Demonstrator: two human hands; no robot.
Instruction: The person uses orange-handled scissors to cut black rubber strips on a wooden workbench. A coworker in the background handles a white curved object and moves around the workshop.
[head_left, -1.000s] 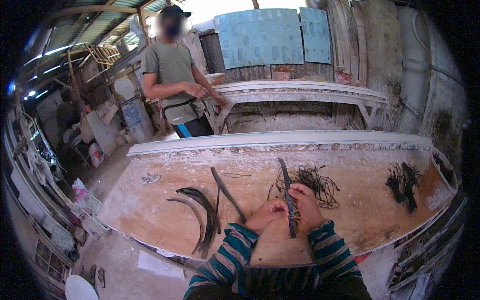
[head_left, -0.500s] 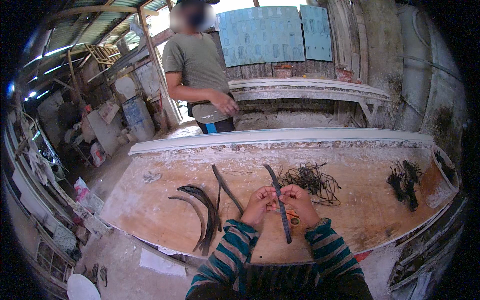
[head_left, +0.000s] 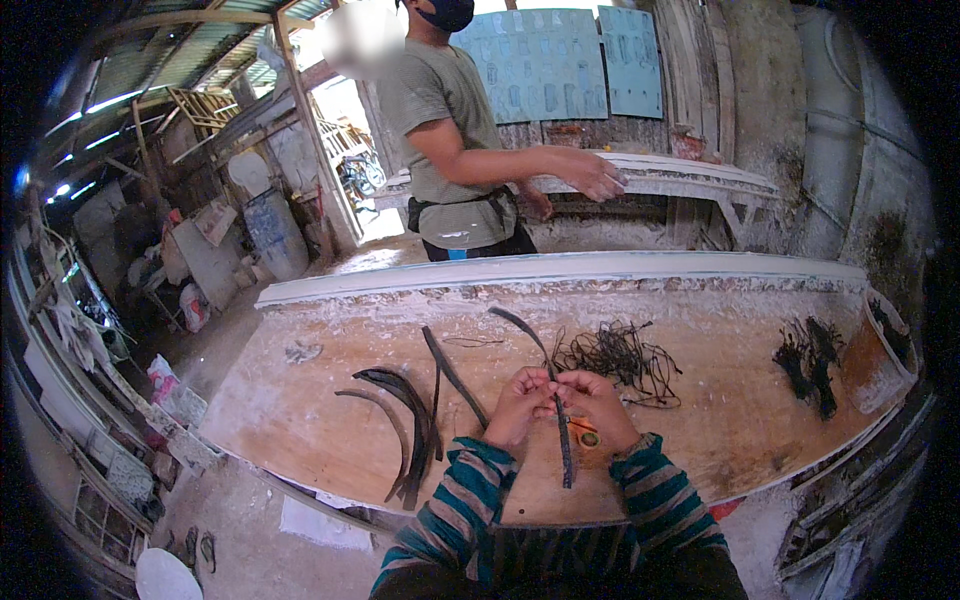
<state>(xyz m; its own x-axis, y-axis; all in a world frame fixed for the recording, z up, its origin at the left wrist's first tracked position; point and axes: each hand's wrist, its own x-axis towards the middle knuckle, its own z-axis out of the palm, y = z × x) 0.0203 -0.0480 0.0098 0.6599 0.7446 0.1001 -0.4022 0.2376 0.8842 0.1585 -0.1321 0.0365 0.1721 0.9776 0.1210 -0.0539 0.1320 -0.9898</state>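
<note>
My left hand [head_left: 520,400] and my right hand [head_left: 596,404] meet over the wooden workbench [head_left: 300,400], both pinching a long dark curved strip [head_left: 563,450] near its middle. The strip runs from the far side of my hands down toward my chest. Just beyond my right hand lies a tangle of thin dark strands [head_left: 615,355]. To the left of my left hand lie several loose dark curved strips [head_left: 405,420]. A small orange object [head_left: 588,437] sits under my right wrist.
Another person in a grey-green shirt [head_left: 450,130] stands behind the bench, one hand reaching toward a white shelf [head_left: 690,175]. A second dark clump [head_left: 810,355] and an orange container [head_left: 880,350] lie at the bench's right end. Clutter fills the left aisle.
My hands have slid together along the strip, which now points more toward me. The other person has stepped closer and right, stretching an arm out over the white shelf.
</note>
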